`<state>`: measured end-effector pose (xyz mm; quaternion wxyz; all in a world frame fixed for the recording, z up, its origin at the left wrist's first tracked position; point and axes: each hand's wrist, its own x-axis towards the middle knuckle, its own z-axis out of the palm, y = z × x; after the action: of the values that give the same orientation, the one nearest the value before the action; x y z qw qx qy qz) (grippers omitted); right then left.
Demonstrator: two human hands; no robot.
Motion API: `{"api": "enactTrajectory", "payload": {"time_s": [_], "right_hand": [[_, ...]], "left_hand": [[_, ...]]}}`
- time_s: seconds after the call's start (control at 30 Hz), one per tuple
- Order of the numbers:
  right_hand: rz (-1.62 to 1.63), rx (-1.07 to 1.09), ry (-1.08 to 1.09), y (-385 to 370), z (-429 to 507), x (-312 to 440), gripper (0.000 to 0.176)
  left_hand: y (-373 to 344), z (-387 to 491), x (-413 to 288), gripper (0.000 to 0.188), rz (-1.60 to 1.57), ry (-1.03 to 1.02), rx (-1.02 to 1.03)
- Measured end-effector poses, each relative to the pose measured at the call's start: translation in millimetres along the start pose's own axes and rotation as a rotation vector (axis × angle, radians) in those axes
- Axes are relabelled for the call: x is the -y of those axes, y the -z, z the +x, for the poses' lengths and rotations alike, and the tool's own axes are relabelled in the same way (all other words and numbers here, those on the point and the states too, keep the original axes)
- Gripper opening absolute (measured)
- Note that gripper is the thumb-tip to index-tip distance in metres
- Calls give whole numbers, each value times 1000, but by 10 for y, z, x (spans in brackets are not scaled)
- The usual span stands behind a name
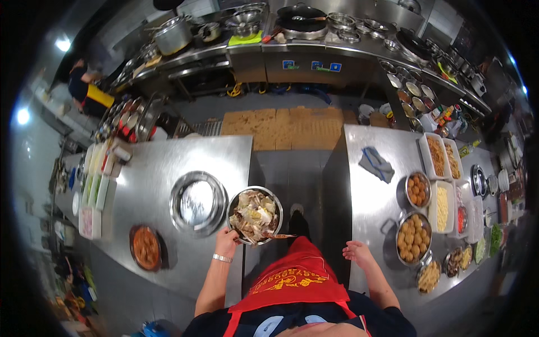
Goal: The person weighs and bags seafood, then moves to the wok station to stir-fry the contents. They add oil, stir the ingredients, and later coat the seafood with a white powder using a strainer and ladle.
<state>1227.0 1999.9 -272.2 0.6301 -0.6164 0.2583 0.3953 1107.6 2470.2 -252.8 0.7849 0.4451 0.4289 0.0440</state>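
My left hand (228, 243) grips the near rim of a steel bowl (278, 206) filled with what look like cut crab pieces (254, 214). One thin leg sticks out over the bowl's right rim. The bowl is beside the right edge of the left steel table (156, 168). On that table, left of the bowl, sits a wide, shiny steel basin (197, 203). Farther left is a round dish of reddish-brown food in sauce (146, 247). My right hand (355, 251), holding nothing, is over the left edge of the right steel table, its fingers loosely curled.
Pans of round fried balls (414, 237), white food tubs (441, 206) and a grey cloth (376, 164) lie on the right table. White containers (90, 221) line the left table's far side. Cardboard (282, 128) covers floor ahead, before stoves with woks (301, 19). Another person (86, 86) stands upper left.
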Motion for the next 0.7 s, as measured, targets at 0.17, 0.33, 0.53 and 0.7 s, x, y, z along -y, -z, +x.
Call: {"api": "enactTrajectory", "payload": {"time_s": [0.17,0.33,0.53,0.7], "right_hand": [[8,83,78,-292,1220,1509,24],[-164,182,198,-770,2360,3501,24],[-347,253,348,-1509,3763,5372,30],[-81,521,325,-1702,4213,6229,30]], "left_hand": [[-771,1084,-772,18,-36,-26,16],[-1599,1945,-1512,22,-109,-40,-48],[-2753,3287,-2151,13,-40,-94,-77],[-4230,4564,-2961,6,343,-155,66]]}}
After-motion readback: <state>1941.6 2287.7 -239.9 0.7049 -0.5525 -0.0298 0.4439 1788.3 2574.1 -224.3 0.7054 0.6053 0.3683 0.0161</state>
